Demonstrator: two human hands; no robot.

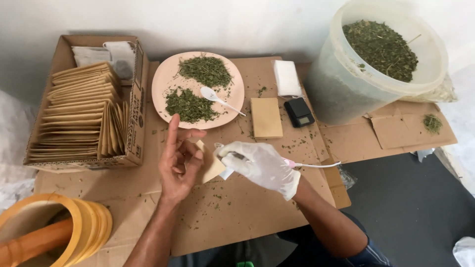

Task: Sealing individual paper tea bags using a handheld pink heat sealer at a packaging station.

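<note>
My bare left hand (177,165) is raised over the cardboard with its index finger pointing up. Its other fingers are curled onto a small tan paper pouch (212,169). My right hand (262,165), in a white glove, grips a small hand tool (232,156) whose tip is clamped on the pouch's right edge. A thin white cable (316,165) trails from the tool to the right. Just beyond the hands, a pink plate (161,81) holds two heaps of dried green herb and a white plastic spoon (217,99).
A cardboard box (136,99) packed with tan pouches stands at the left. Flat tan pouches (266,117), a white packet (287,78) and a small black scale (299,111) lie right of the plate. A translucent bucket (341,84) of herb stands far right; yellow rings (84,217) lie near left.
</note>
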